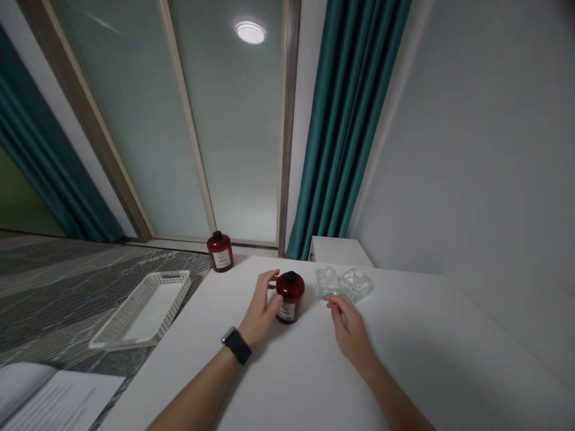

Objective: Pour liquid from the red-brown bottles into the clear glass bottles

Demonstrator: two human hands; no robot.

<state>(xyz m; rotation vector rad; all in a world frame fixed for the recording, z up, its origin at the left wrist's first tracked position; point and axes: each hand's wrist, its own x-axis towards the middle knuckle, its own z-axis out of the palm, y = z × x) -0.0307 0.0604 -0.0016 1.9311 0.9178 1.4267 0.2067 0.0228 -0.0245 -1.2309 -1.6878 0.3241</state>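
A dark red bottle (291, 297) with a black cap and a pale label stands upright on the white table (296, 377). Around its left side curls my left hand (261, 311), thumb on the front and fingers toward the back. My right hand (349, 329) hangs loosely curled to the right of the bottle, fingertips at the near edge of some crumpled clear plastic wrapping (344, 283). I see nothing between its fingers. A second red bottle (220, 252), like the first, stands upright at the table's far left corner.
Left of the table, at a lower level, lies a white perforated basket (146, 311). An open book or booklet (67, 401) is at the lower left. A white cabinet (339, 250) stands beyond the far edge, by the teal curtain (350, 120). A grey wall borders the right.
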